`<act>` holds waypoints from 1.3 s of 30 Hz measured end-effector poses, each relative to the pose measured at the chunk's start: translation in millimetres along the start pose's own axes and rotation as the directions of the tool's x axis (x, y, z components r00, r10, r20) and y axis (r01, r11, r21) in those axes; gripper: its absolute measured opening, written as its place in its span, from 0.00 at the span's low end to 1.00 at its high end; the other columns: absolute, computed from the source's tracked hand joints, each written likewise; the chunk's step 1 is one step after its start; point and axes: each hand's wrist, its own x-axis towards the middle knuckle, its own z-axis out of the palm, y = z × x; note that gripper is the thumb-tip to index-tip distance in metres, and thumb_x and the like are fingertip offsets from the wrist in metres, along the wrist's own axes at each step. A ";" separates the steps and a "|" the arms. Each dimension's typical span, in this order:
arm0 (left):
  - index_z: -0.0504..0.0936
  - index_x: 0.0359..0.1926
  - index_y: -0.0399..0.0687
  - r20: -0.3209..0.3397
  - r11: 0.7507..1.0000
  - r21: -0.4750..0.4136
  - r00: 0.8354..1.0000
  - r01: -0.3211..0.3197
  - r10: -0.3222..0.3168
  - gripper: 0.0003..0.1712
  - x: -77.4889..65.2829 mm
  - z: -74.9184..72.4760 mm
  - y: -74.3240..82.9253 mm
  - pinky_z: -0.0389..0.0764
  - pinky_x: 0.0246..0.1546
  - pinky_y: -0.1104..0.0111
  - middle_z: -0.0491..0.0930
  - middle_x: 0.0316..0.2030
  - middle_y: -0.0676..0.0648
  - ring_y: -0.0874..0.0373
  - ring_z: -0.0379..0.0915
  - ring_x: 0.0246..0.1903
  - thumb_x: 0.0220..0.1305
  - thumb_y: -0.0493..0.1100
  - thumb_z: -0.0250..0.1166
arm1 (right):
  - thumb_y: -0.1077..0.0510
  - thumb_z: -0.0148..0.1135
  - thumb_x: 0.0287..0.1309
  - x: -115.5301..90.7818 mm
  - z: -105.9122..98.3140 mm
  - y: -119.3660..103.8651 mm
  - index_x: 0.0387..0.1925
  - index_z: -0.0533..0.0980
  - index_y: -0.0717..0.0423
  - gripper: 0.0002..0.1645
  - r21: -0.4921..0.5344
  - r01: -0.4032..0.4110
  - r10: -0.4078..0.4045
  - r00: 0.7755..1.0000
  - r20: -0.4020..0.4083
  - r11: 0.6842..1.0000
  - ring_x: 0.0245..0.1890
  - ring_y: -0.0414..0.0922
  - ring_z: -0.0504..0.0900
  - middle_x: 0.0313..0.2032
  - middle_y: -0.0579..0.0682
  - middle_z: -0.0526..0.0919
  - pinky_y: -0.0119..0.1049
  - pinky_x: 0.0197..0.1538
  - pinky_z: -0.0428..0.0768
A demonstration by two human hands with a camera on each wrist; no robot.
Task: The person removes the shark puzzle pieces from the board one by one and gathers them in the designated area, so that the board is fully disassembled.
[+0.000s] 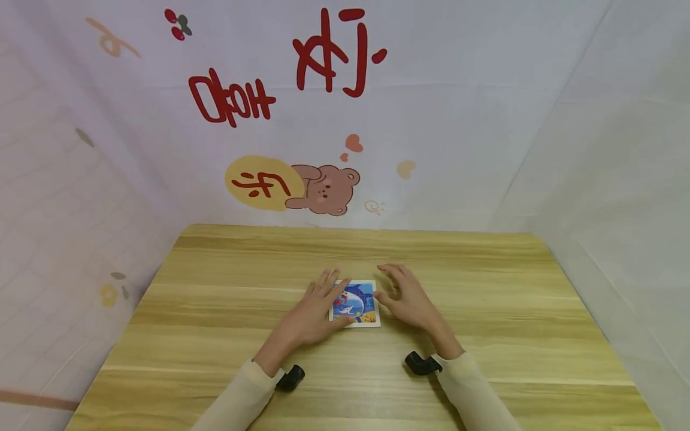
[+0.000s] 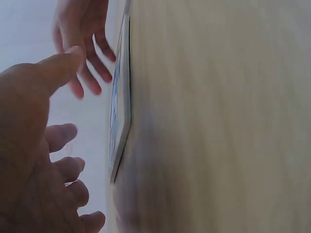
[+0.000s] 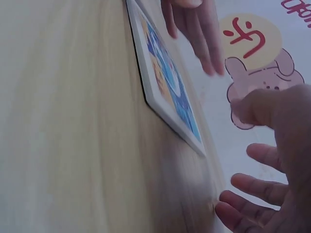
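Note:
A small square picture board (image 1: 356, 304) with a white border lies flat on the wooden table; its blue picture shows a sea creature and some orange at one corner. My left hand (image 1: 315, 312) hovers over the board's left side, its fingers spread and partly covering the picture. At the right edge is my right hand (image 1: 408, 299), thumb and fingers apart and loosely bent. In the left wrist view a gap shows between the left fingers and the board (image 2: 120, 107). The right wrist view shows the right hand (image 3: 272, 170) likewise apart from the board (image 3: 170, 82).
The wooden table (image 1: 485, 287) stretches around the board on all sides. Behind it hangs a white cloth (image 1: 458, 149) printed with red characters and a bear (image 1: 326, 190). More pale cloth hangs at the left and right. Each wrist wears a black camera (image 1: 421, 363).

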 end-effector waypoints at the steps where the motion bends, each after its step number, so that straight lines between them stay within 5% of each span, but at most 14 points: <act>1: 0.49 0.83 0.60 0.010 1.000 0.005 1.000 -0.013 0.013 0.51 0.6 1.5 1.5 0.46 0.80 0.42 0.38 0.84 0.47 0.45 0.31 0.83 0.69 0.70 0.59 | 0.49 0.71 0.63 1.2 1.6 -1.2 0.71 0.71 0.53 0.37 -0.002 -0.001 0.001 1.000 0.002 1.000 0.64 0.56 0.75 0.66 0.54 0.75 0.58 0.64 0.76; 15: 0.58 0.81 0.58 0.153 0.994 0.005 0.982 -0.109 0.107 0.44 6.4 11.7 21.4 0.46 0.81 0.47 0.44 0.83 0.46 0.45 0.33 0.83 0.70 0.61 0.64 | 0.55 0.73 0.60 2.0 7.0 -0.1 0.52 0.83 0.52 0.19 -0.091 0.040 -0.042 0.999 -0.022 0.995 0.52 0.47 0.75 0.52 0.48 0.82 0.44 0.52 0.76; 22: 0.59 0.80 0.60 0.149 0.991 0.046 0.982 -0.122 0.114 0.38 9.2 16.2 19.9 0.47 0.81 0.47 0.44 0.83 0.47 0.46 0.36 0.83 0.75 0.59 0.58 | 0.56 0.74 0.58 1.2 8.0 2.7 0.47 0.85 0.49 0.14 -0.098 0.076 -0.082 0.995 -0.052 0.992 0.49 0.47 0.74 0.51 0.47 0.82 0.43 0.48 0.74; 39: 0.65 0.78 0.57 0.122 0.994 -0.063 0.988 -0.090 0.098 0.38 4.4 14.6 15.4 0.49 0.80 0.44 0.48 0.82 0.47 0.44 0.39 0.82 0.71 0.57 0.63 | 0.54 0.73 0.59 3.8 16.0 -0.4 0.47 0.85 0.48 0.13 -0.134 0.087 -0.088 0.996 0.002 0.987 0.51 0.50 0.73 0.53 0.49 0.79 0.49 0.55 0.77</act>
